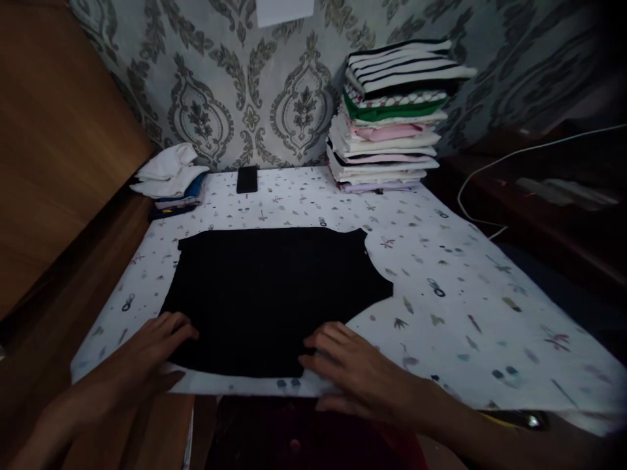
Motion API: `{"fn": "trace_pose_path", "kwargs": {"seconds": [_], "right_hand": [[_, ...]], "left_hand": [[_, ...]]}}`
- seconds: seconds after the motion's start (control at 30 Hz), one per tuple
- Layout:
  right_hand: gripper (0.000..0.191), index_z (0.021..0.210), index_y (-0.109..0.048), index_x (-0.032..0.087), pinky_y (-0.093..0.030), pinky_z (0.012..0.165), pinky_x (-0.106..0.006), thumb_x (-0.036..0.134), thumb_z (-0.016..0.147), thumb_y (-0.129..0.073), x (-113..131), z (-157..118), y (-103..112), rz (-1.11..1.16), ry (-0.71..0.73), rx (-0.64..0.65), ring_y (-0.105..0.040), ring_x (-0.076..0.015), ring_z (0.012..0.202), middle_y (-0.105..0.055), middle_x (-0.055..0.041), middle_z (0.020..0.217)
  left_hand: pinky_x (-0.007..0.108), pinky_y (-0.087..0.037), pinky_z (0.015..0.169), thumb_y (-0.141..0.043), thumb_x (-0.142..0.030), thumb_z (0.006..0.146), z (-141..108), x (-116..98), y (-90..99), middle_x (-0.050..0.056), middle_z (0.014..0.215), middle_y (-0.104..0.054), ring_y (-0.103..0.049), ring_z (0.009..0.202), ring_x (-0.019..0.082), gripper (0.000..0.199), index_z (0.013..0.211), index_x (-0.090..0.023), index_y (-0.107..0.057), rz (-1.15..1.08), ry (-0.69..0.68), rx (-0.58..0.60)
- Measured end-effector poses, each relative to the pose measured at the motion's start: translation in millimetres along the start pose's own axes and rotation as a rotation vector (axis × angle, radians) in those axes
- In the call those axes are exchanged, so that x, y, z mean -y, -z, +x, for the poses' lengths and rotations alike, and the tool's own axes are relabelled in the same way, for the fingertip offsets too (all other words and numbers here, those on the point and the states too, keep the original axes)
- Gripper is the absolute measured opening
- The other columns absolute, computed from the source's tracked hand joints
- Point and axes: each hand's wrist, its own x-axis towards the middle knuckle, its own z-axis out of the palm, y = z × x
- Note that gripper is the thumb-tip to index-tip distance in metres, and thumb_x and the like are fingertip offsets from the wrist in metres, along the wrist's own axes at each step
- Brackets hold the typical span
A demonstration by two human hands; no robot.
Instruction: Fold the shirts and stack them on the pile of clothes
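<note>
A black garment [264, 294], shaped like a sleeveless top, lies flat and sideways on the patterned white cloth [441, 339] covering the table. My left hand [159, 346] rests its fingers on the garment's near left corner, the thumb apart below. At the near right edge, my right hand [347, 365] touches the fabric with its fingertips, fingers bent a little and thumb held away. Neither hand appears to grip the cloth.
A tall stack of folded clothes [386, 134] stands at the back right, and a smaller pile [171, 179] at the back left. Between them lies a dark phone-like object [247, 179]. A wooden panel [63, 150] borders the left; a white cable [470, 176] hangs at right.
</note>
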Motion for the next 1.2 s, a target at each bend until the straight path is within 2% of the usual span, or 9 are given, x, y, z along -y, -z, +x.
{"fn": "trace_pose_path", "kwargs": {"seconds": [0.17, 0.27, 0.4, 0.5, 0.6, 0.8, 1.0, 1.1, 1.2], "right_hand": [[0.023, 0.115, -0.065, 0.016, -0.049, 0.081, -0.039, 0.029, 0.097, -0.057, 6.3, 7.3, -19.9, -0.121, 0.015, -0.087, -0.059, -0.0231, 0.095, -0.069, -0.0109, 0.104], [0.019, 0.107, -0.066, 0.016, -0.047, 0.077, -0.036, 0.013, 0.097, -0.05, 4.6, 11.6, -26.8, -0.173, 0.07, -0.123, -0.058, -0.0203, 0.087, -0.07, -0.0084, 0.095], [0.02, 0.102, -0.065, 0.016, -0.046, 0.079, -0.036, 0.009, 0.098, -0.046, 2.9, 14.4, -22.8, -0.074, 0.062, -0.096, -0.059, -0.0197, 0.09, -0.07, -0.0091, 0.099], [0.016, 0.101, -0.061, 0.018, -0.047, 0.078, -0.032, 0.017, 0.1, -0.044, -10.6, 27.5, -5.9, 0.252, -0.112, -0.119, -0.062, -0.0178, 0.091, -0.069, -0.0084, 0.1], [0.015, 0.092, -0.057, 0.02, -0.042, 0.062, -0.025, 0.031, 0.098, -0.05, -41.7, 54.9, 11.6, 0.581, -0.394, -0.112, -0.056, -0.0131, 0.069, -0.061, -0.0001, 0.077], [0.019, 0.076, -0.056, 0.018, -0.029, 0.052, -0.024, 0.034, 0.086, -0.059, -93.4, 93.7, 10.4, 0.704, -0.721, -0.097, -0.036, -0.0086, 0.053, -0.043, 0.0061, 0.059], [0.031, 0.1, -0.064, 0.017, -0.04, 0.056, -0.026, 0.046, 0.089, -0.057, -80.2, 89.3, 11.0, 0.648, -0.74, -0.102, -0.051, -0.0124, 0.061, -0.055, 0.0012, 0.069], [0.037, 0.119, -0.061, 0.021, -0.044, 0.058, -0.026, 0.03, 0.083, -0.064, -73.6, 86.9, 7.5, 0.503, -0.702, -0.124, -0.054, -0.0121, 0.061, -0.06, 0.0011, 0.078], [0.037, 0.121, -0.061, 0.022, -0.046, 0.059, -0.027, 0.02, 0.084, -0.058, -74.2, 83.5, -2.0, 0.325, -0.658, -0.167, -0.055, -0.0118, 0.061, -0.061, -0.0005, 0.083]], "left_hand": [[0.033, -0.053, 0.082, -0.046, -0.008, 0.077, -3.2, 13.2, -15.0, 0.006, 0.114, -0.064, -0.062, 0.101, 0.024, 0.043, 0.111, -0.028, -0.062, -0.006, 0.028, 0.064], [0.032, -0.052, 0.078, -0.044, -0.014, 0.086, 0.6, 11.5, -10.4, 0.005, 0.105, -0.066, -0.063, 0.095, 0.023, 0.028, 0.101, -0.027, -0.064, -0.027, 0.042, 0.047], [0.028, -0.052, 0.08, -0.042, -0.031, 0.096, -0.6, 13.5, 1.6, 0.004, 0.105, -0.069, -0.065, 0.095, 0.021, 0.024, 0.102, -0.026, -0.064, -0.221, 0.102, 0.037], [0.025, -0.052, 0.078, -0.05, -0.043, 0.094, 3.8, 26.3, 11.1, 0.003, 0.099, -0.071, -0.065, 0.091, 0.021, 0.025, 0.103, -0.025, -0.065, -0.42, 0.217, -0.027], [0.025, -0.049, 0.068, -0.058, -0.053, 0.086, 24.7, 40.5, 16.4, 0.001, 0.081, -0.067, -0.061, 0.077, 0.019, 0.031, 0.089, -0.023, -0.064, -0.607, 0.321, -0.162], [0.024, -0.042, 0.059, -0.067, -0.06, 0.071, 68.5, 47.5, 12.3, -0.002, 0.066, -0.058, -0.052, 0.063, 0.015, 0.04, 0.079, -0.021, -0.063, -0.715, 0.503, -0.283], [0.03, -0.049, 0.069, -0.072, -0.058, 0.068, 60.0, 50.0, 5.6, 0.004, 0.084, -0.068, -0.062, 0.081, 0.022, 0.044, 0.094, -0.023, -0.066, -0.786, 0.519, -0.319], [0.032, -0.05, 0.074, -0.072, -0.055, 0.069, 62.3, 54.0, -2.6, 0.005, 0.089, -0.07, -0.063, 0.088, 0.024, 0.042, 0.094, -0.023, -0.065, -0.791, 0.54, -0.362], [0.033, -0.05, 0.078, -0.068, -0.052, 0.07, 68.9, 57.6, -12.1, 0.005, 0.093, -0.069, -0.063, 0.094, 0.025, 0.036, 0.09, -0.022, -0.064, -0.733, 0.537, -0.454]]}}
